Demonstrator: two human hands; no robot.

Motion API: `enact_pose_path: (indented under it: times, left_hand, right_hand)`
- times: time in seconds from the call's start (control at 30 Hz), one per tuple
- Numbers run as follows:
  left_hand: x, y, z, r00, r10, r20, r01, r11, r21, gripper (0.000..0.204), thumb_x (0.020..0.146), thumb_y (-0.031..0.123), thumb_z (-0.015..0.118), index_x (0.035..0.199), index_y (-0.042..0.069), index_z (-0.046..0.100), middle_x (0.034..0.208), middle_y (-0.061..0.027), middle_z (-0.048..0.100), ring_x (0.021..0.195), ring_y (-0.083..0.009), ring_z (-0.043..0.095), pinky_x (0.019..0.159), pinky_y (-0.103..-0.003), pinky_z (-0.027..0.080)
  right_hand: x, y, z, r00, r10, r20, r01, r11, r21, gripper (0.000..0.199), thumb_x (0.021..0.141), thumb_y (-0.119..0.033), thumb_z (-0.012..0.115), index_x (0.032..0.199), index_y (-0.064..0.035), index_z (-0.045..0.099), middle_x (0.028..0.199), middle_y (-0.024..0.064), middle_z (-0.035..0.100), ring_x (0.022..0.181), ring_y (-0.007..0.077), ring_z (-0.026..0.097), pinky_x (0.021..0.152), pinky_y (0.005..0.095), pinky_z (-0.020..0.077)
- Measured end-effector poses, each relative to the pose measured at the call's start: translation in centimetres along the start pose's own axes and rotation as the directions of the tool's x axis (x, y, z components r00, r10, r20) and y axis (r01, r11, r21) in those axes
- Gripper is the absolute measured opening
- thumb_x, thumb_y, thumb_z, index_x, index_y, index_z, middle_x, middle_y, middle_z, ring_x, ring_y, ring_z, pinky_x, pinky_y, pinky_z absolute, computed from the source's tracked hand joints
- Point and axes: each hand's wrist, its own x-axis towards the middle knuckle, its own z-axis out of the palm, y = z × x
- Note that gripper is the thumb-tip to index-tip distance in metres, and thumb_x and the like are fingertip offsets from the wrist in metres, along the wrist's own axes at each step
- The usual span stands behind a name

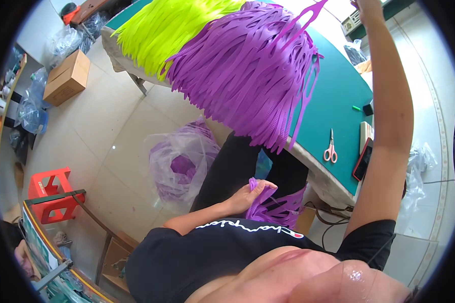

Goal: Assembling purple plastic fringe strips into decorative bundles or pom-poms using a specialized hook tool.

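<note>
Head view: your left hand (245, 199) pinches a folded purple piece (260, 204) near 5 o'clock, over your lap.
Your right hand (370, 11) reaches between 1 and 2 o'clock, cut by the upper edge, so you cannot tell its grip; at 12 o'clock a heap of purple strips (242, 70) overhangs the worktop (328, 111), touching yellow-green strips (164, 30) at 11, with pink-handled scissors (330, 151) at 3 and a clear bag (184, 164) on the floor at 9.
</note>
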Motion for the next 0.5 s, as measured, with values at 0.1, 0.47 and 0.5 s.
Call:
enact_pose_path:
  times: [0.1, 0.47, 0.5]
  left_hand:
    - [-0.6, 0.9, -1.6, 0.990, -0.130, -0.052, 0.121, 0.982, -0.147, 0.053, 0.104, 0.044, 0.025, 0.122, 0.004, 0.054, 0.116, -0.0094, 0.057, 0.112, -0.0185, 0.050, 0.101, -0.032, 0.034]
    - [0.1, -2.1, -3.0, 0.917, -0.181, -0.355, 0.128, 0.978, -0.166, 0.047, 0.091, 0.021, 0.063, 0.131, 0.004, 0.044, 0.115, -0.0088, 0.054, 0.111, -0.0177, 0.050, 0.096, -0.033, 0.040]
    - [-0.1, -2.4, -3.2, 0.904, -0.275, -0.327, 0.121, 0.898, -0.422, 0.054, 0.087, 0.013, 0.069, 0.133, 0.004, 0.042, 0.119, -0.0072, 0.052, 0.113, -0.0164, 0.049, 0.099, -0.032, 0.038]
  right_hand:
    - [1.1, 4.4, 4.1, 0.980, 0.192, -0.044, -0.197, 0.958, -0.209, 0.035, 0.084, -0.039, 0.068, 0.088, -0.0053, 0.066, 0.076, 0.0068, 0.063, 0.062, 0.0146, 0.058, 0.061, 0.0279, 0.0497]
    - [2.0, 12.6, 7.9, 0.882, 0.438, 0.177, -0.231, 0.726, -0.647, 0.041, 0.086, -0.044, 0.065, 0.089, -0.0031, 0.066, 0.079, 0.0078, 0.064, 0.070, 0.0146, 0.061, 0.063, 0.0280, 0.0499]
    - [1.1, 12.5, 7.7, 0.884, 0.435, 0.174, -0.233, 0.730, -0.642, 0.041, 0.086, -0.044, 0.065, 0.089, -0.0031, 0.066, 0.079, 0.0078, 0.064, 0.070, 0.0146, 0.061, 0.063, 0.0280, 0.0499]
